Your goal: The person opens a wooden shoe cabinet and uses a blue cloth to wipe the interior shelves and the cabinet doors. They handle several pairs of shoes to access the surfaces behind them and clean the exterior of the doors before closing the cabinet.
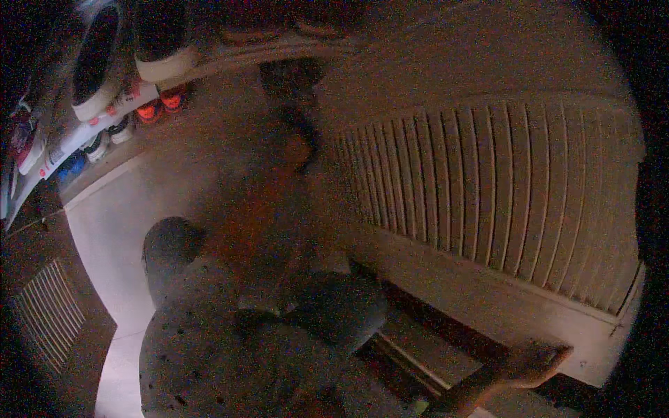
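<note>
The light is very dim and much is grainy. My right hand (535,364) reaches out at the lower right, fingers stretched and slightly apart. It lies against or just over the pale lower frame of a slatted panel (474,188); whether it touches cannot be made out. Nothing shows in this hand. No left hand can be picked out. Grey, speckled clothing (230,362) on my body fills the lower middle. Beyond it, a dim brownish shape (300,150) with something dark around it is too blurred to name.
Several shoes (167,66) stand on a shelf (70,143) at the upper left, with red shoes (159,106) below. A pale floor (115,244) runs down the left side. Another slatted panel (49,313) is at the lower left. A light strip (411,359) crosses a dark gap near my right forearm.
</note>
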Available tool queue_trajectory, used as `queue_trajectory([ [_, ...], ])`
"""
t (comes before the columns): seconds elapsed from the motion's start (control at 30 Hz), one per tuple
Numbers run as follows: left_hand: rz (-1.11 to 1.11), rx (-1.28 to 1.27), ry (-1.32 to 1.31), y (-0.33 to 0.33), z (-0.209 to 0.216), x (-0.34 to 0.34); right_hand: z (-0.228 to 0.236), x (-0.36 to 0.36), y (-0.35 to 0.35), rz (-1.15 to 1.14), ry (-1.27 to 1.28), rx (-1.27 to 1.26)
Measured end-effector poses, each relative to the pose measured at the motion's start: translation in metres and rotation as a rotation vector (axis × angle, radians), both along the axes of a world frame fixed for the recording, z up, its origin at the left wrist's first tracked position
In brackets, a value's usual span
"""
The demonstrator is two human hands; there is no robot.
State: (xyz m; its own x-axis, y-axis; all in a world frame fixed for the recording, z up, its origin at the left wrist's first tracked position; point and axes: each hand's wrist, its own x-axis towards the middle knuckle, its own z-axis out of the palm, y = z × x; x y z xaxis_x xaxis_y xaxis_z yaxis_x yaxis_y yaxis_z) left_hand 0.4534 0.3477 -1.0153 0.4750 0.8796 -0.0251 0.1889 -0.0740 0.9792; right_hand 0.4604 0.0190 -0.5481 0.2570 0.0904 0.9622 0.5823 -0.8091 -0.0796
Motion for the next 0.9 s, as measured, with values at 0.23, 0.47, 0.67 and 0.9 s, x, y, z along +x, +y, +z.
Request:
queue_trajectory([
  [0.23, -0.153, 0.069, -0.158, -0.094, 0.096, -0.008, 0.009, 0.025, -0.016, 0.107, 0.079, -0.049],
  [0.47, -0.199, 0.070, -0.145, -0.113, 0.093, -0.013, 0.007, 0.049, 0.018, 0.299, 0.180, 0.070],
  [0.67, -0.108, 0.058, -0.080, -0.054, 0.049, 0.006, -0.014, 0.059, 0.077, 0.190, 0.140, 0.003],
  [0.9, -0.004, 0.047, 0.099, 0.031, -0.031, 0.030, -0.007, 0.066, 0.083, 0.211, 0.135, 0.005],
])
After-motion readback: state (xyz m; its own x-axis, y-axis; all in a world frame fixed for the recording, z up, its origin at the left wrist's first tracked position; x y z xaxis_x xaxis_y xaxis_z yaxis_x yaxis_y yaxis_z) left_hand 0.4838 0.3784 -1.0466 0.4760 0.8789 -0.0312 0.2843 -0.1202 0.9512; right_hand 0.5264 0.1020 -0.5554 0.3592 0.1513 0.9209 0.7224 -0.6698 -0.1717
